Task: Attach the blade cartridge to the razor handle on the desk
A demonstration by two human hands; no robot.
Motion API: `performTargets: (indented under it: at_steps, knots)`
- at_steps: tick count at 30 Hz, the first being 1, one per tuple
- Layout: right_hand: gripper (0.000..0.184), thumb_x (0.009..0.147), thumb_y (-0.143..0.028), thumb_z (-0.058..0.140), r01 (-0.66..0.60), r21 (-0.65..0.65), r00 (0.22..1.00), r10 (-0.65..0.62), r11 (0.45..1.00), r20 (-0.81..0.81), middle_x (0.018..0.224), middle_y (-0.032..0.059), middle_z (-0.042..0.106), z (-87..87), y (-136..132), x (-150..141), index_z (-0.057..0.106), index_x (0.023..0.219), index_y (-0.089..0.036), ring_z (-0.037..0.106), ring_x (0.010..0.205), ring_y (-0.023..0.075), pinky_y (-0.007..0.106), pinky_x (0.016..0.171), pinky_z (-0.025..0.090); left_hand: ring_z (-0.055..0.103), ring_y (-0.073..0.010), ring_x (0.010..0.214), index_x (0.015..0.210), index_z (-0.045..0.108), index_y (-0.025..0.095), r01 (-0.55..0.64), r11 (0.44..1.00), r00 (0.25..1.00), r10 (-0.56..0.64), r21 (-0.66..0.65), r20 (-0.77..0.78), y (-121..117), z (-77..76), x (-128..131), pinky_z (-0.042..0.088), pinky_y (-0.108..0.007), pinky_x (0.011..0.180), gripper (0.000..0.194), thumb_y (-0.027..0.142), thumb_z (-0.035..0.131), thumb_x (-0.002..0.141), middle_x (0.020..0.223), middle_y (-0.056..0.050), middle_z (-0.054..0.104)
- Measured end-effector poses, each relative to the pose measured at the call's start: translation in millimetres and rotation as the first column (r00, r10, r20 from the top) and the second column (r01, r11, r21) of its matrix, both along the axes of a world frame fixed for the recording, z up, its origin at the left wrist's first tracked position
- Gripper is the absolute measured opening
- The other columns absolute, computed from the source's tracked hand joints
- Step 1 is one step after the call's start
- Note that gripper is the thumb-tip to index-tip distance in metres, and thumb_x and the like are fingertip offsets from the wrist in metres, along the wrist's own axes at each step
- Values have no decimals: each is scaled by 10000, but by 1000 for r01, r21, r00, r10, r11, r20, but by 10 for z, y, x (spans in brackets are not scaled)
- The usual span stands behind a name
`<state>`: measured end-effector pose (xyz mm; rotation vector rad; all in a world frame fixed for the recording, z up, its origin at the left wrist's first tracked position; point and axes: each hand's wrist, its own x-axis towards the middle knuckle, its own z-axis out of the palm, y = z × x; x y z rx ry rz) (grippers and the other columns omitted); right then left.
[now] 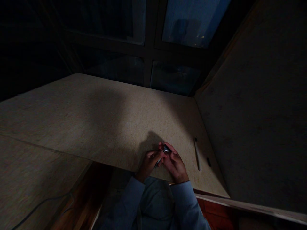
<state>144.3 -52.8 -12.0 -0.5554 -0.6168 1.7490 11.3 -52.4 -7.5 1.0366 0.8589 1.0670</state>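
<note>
Both hands come together above the near edge of the tabletop. My right hand [177, 165] has its fingers curled round a small dark object with a shiny face [166, 149]; its kind cannot be made out in the dim light. My left hand [150, 163] is closed in a pinch against that object. A thin pale strip [157, 162] shows below its fingers, mostly hidden. To the right of my hands, a slim white pen-like stick with a dark end [197, 155] lies on the table. Beside it is a short black piece, perhaps a cap [208, 162].
The pale tabletop [96, 121] stretches left and away, with shadows on it. A wall panel [259, 127] borders its right side, and dark windows [192, 28] stand behind. At lower left, a cable [40, 204] runs over a lower pale surface.
</note>
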Motion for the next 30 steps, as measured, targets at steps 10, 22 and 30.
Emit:
performTargets:
  at_steps: [10,22,30]
  knots:
    - [499,672,-344,852,-11,-4,1000,11,1000,-8,1228,84,675,-19,-1,-11,699,1133,-227,664,825,197,324,637,563,396,-88,477,630,588,135,-2,1000,1000,3,10,-18,4,-178,-1,301,-251,514,532,620,552,847,513,10,471]
    - [514,666,-341,851,-22,-18,1000,22,1000,-14,1085,60,736,-59,2,13,685,1140,-229,656,670,169,305,546,569,421,-101,508,592,546,152,-38,999,995,39,12,-96,-35,-25,21,306,-252,529,571,677,536,818,511,6,462]
    - [531,649,-344,864,-6,-36,1000,5,999,-15,1067,48,741,-50,-5,32,689,1138,-233,658,659,169,305,530,574,431,-106,521,608,549,152,-25,1000,993,26,15,-112,-22,16,36,331,-251,536,581,701,536,800,536,-1,483]
